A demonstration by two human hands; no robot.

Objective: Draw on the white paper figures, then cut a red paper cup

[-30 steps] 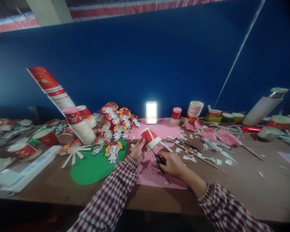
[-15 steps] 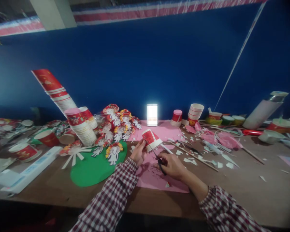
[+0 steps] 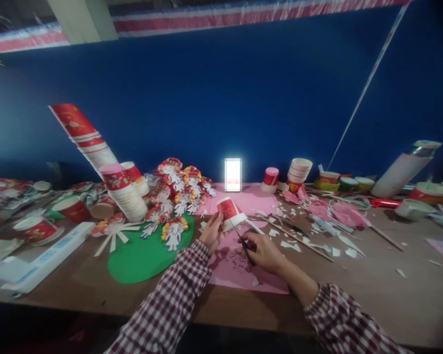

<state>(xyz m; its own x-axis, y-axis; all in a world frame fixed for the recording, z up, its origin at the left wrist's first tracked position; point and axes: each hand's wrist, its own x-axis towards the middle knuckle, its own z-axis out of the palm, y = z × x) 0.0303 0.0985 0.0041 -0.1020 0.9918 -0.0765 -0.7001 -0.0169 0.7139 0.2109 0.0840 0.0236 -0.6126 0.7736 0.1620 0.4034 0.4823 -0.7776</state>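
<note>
A red and white paper cup [image 3: 228, 210] is tilted on its side in my left hand [image 3: 212, 233], whose thumb and fingers close on its left side. My right hand [image 3: 263, 251] is wrapped round dark-handled scissors [image 3: 246, 248]. Their blades reach up to the cup's white rim; whether they cut into it I cannot tell. Beneath both hands lies a pink sheet [image 3: 229, 275] with small scraps on it. Left of my hands, paper figures with red and yellow frills [image 3: 173, 233] lie on a green sheet [image 3: 140, 260].
Tall stacks of paper cups [image 3: 125, 196] lean at the left. Paper scraps [image 3: 291, 246], wooden sticks [image 3: 302, 241] and pink paper pieces [image 3: 350, 214] litter the right side. A glowing phone-shaped screen [image 3: 233, 175] stands at the back before a blue partition [image 3: 221, 98].
Almost nothing differs. The scissor blades look slightly closer together, and the cup and both hands stay in nearly the same place.
</note>
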